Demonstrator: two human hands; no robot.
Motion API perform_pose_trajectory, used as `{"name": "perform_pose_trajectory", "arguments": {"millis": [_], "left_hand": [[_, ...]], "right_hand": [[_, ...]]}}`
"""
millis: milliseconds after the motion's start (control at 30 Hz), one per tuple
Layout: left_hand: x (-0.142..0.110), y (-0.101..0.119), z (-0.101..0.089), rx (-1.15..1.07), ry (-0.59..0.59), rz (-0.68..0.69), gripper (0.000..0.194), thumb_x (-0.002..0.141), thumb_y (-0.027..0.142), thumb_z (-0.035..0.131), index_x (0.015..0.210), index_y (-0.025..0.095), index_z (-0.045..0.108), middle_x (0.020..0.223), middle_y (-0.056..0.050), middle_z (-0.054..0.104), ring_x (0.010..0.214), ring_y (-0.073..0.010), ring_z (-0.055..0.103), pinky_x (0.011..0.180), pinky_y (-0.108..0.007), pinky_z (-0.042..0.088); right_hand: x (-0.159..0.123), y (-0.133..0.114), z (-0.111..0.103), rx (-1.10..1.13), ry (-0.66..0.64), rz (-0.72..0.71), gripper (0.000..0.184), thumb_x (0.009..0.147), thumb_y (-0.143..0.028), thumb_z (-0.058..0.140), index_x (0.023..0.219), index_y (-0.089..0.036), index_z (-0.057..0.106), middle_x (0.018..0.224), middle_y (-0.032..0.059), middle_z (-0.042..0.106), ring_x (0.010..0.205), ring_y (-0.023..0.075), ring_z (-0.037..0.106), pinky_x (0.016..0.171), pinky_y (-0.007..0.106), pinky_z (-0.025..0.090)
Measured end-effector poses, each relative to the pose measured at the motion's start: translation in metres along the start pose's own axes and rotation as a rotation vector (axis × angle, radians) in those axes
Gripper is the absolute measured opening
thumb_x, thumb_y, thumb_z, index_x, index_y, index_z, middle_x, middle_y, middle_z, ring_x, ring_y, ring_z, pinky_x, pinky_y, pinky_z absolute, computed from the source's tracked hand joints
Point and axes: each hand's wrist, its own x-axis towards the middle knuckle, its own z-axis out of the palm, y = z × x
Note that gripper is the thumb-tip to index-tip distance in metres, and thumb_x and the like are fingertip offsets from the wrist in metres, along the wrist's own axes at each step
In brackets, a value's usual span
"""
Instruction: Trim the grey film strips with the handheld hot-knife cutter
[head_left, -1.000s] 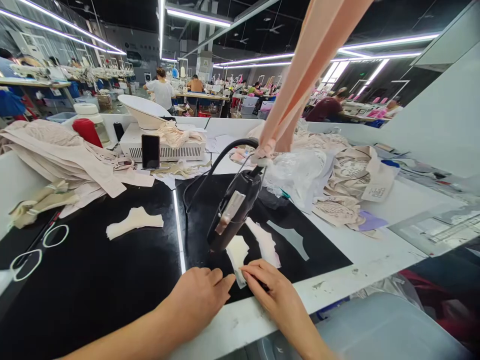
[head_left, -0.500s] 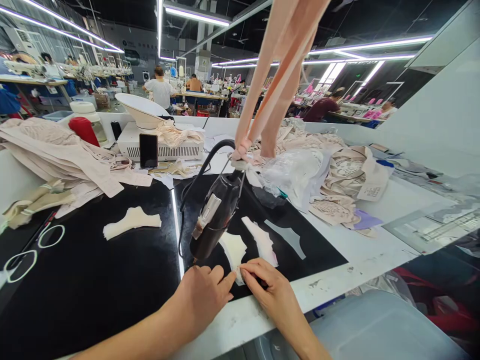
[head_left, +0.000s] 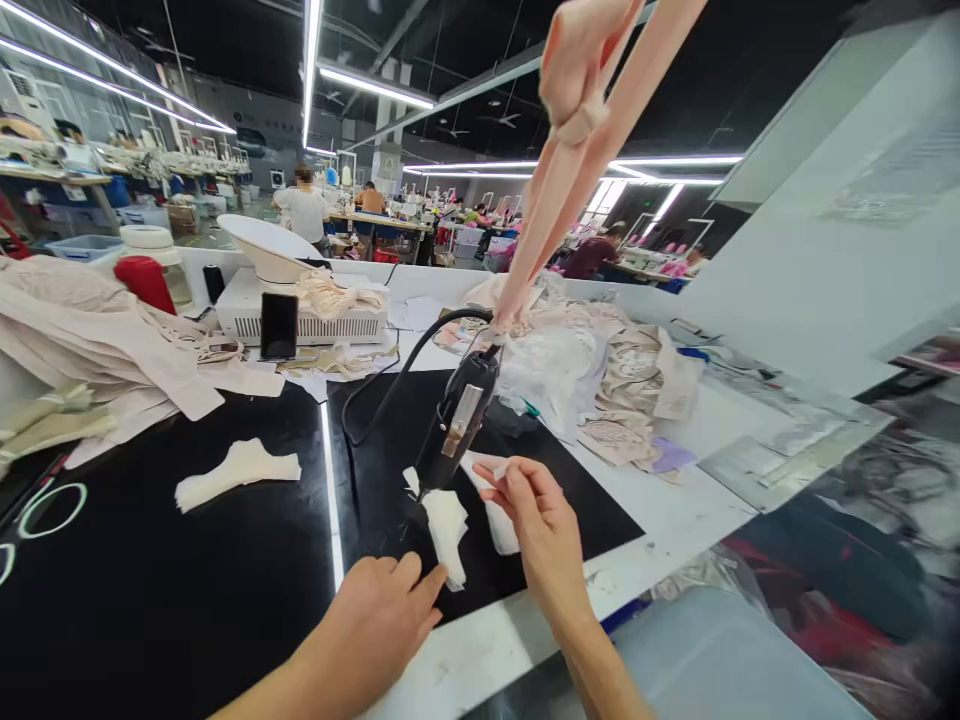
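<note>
A cream fabric piece [head_left: 448, 530] lies on the black mat, its near end held under the index fingertip of my left hand [head_left: 386, 610]; that hand's other fingers are curled. My right hand [head_left: 536, 510] is raised off the mat, thumb and fingers pinched on a small pale scrap [head_left: 501, 470]. Just left of it hangs a black corded tool [head_left: 459, 420], its lower tip at the cream piece's upper end; I cannot tell whether they touch. Behind my right fingers a long whitish fabric piece [head_left: 499, 520] is partly hidden.
Peach fabric strips [head_left: 555, 200] suspend the tool. Another cream fabric piece [head_left: 238, 474] lies left, with white-handled scissors [head_left: 52, 510] at the mat's edge. Beige fabric heaps [head_left: 112, 340], a phone [head_left: 279, 326] and a plastic bag [head_left: 555, 370] stand behind. People work at far tables.
My right hand has lifted away from the cream piece, up and right, with a pale scrap in its fingers. My left hand stays on the fabric. The view has turned slightly right.
</note>
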Motion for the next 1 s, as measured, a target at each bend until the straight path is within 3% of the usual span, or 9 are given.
{"name": "perform_pose_trajectory", "arguments": {"millis": [233, 467, 567, 700, 767, 833, 900, 1000], "left_hand": [[-0.002, -0.003, 0.017, 0.034, 0.114, 0.003, 0.04, 0.097, 0.027, 0.061, 0.137, 0.021, 0.059, 0.1, -0.008, 0.07, 0.074, -0.0201, 0.07, 0.059, -0.029, 0.049], [-0.001, -0.008, 0.007, -0.091, 0.069, 0.007, 0.042, 0.096, 0.018, 0.059, 0.138, 0.02, 0.059, 0.099, -0.008, 0.071, 0.076, -0.0214, 0.071, 0.063, -0.029, 0.052], [-0.008, -0.018, -0.004, -0.394, 0.06, -0.008, 0.043, 0.097, 0.017, 0.055, 0.14, 0.023, 0.057, 0.1, -0.005, 0.071, 0.085, -0.0205, 0.07, 0.075, -0.029, 0.053], [-0.022, -0.036, -0.022, -1.029, 0.042, -0.201, 0.034, 0.104, 0.032, 0.04, 0.121, 0.022, 0.068, 0.095, -0.003, 0.072, 0.086, -0.017, 0.066, 0.081, -0.029, 0.051], [-0.029, -0.044, -0.032, -1.291, 0.088, -0.266, 0.048, 0.104, 0.047, 0.034, 0.103, 0.017, 0.072, 0.089, -0.005, 0.071, 0.082, -0.017, 0.063, 0.079, -0.029, 0.05], [-0.036, -0.049, -0.043, -1.476, 0.114, -0.328, 0.059, 0.101, 0.061, 0.034, 0.097, 0.016, 0.072, 0.088, -0.006, 0.07, 0.082, -0.0178, 0.061, 0.078, -0.031, 0.048], [-0.042, -0.053, -0.053, -1.611, 0.108, -0.407, 0.059, 0.096, 0.067, 0.041, 0.097, 0.016, 0.071, 0.09, -0.006, 0.069, 0.083, -0.0174, 0.06, 0.079, -0.031, 0.047], [-0.051, -0.058, -0.061, -1.725, 0.104, -0.507, 0.046, 0.082, 0.061, 0.071, 0.09, 0.015, 0.069, 0.081, -0.002, 0.066, 0.075, -0.0144, 0.056, 0.074, -0.028, 0.044]], "right_hand": [[0.002, -0.024, -0.004, 0.105, 0.131, -0.196, 0.029, 0.096, -0.051, 0.055, 0.105, -0.024, 0.06, 0.118, 0.0096, 0.071, 0.113, 0.0243, 0.068, 0.097, 0.043, 0.055], [-0.022, -0.045, -0.002, 0.155, 0.109, -0.229, 0.034, 0.096, -0.056, 0.05, 0.096, -0.024, 0.062, 0.084, 0.0047, 0.069, 0.083, 0.0191, 0.068, 0.079, 0.034, 0.057], [-0.04, -0.049, 0.004, 0.159, 0.034, -0.184, 0.034, 0.097, -0.054, 0.051, 0.09, -0.025, 0.065, 0.074, 0.0026, 0.065, 0.071, 0.0169, 0.064, 0.068, 0.028, 0.054], [-0.063, -0.043, 0.02, 0.165, -0.112, -0.097, 0.036, 0.097, -0.055, 0.051, 0.085, -0.024, 0.067, 0.07, 0.0028, 0.064, 0.066, 0.0174, 0.061, 0.063, 0.028, 0.052], [-0.073, -0.039, 0.03, 0.151, -0.197, -0.051, 0.039, 0.098, -0.056, 0.05, 0.084, -0.024, 0.067, 0.071, 0.0031, 0.065, 0.067, 0.0182, 0.061, 0.065, 0.029, 0.052], [-0.08, -0.036, 0.04, 0.115, -0.274, -0.023, 0.041, 0.098, -0.057, 0.047, 0.084, -0.024, 0.067, 0.072, 0.0035, 0.066, 0.068, 0.019, 0.062, 0.067, 0.03, 0.051], [-0.086, -0.033, 0.049, 0.062, -0.327, -0.015, 0.042, 0.099, -0.057, 0.046, 0.083, -0.024, 0.067, 0.073, 0.0038, 0.067, 0.068, 0.0192, 0.062, 0.068, 0.031, 0.051], [-0.091, -0.031, 0.06, -0.025, -0.391, -0.002, 0.042, 0.098, -0.056, 0.046, 0.081, -0.024, 0.067, 0.073, 0.0029, 0.067, 0.067, 0.0183, 0.062, 0.067, 0.029, 0.051]]}}
